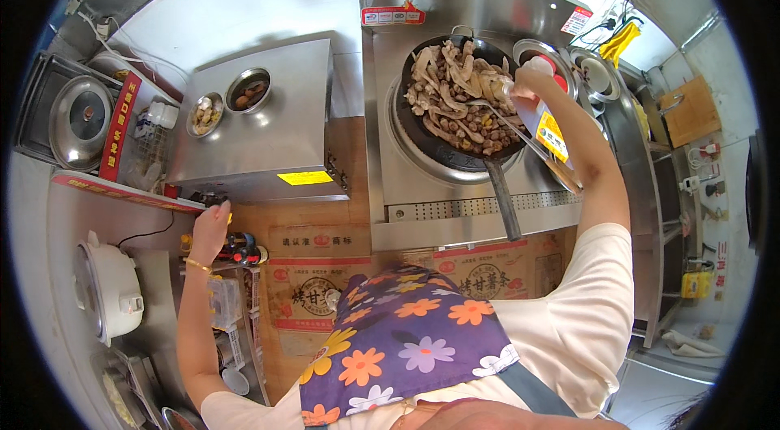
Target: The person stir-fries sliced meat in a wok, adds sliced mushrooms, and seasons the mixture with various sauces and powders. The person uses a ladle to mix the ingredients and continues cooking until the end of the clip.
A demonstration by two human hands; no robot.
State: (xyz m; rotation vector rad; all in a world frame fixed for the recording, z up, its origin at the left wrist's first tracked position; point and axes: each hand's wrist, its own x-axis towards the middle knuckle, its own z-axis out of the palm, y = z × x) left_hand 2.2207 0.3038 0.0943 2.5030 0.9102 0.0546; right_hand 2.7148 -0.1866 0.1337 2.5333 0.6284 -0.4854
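My right hand [529,85] grips a pale plastic jug [529,114] with a yellow label, tilted at the right rim of a black wok [426,140]. Whether liquid is flowing from it is hard to see. Inside the wok lie browned meat pieces [448,73], several of them long and neck-like. A metal ladle [509,124] rests in the meat, its handle leaning over the near right rim. My left hand [210,230] is held out to the left with fingers closed; a small yellow object [230,218], perhaps a cap, shows at them.
The wok's handle [503,201] juts toward me over the stove's front edge. Two metal bowls [248,90] [205,115] of food stand on a steel cabinet [277,125]. Sauce bottles [244,249] are beside my left wrist, a rice cooker [113,293] further left. Metal pots [594,73] stand right of the wok.
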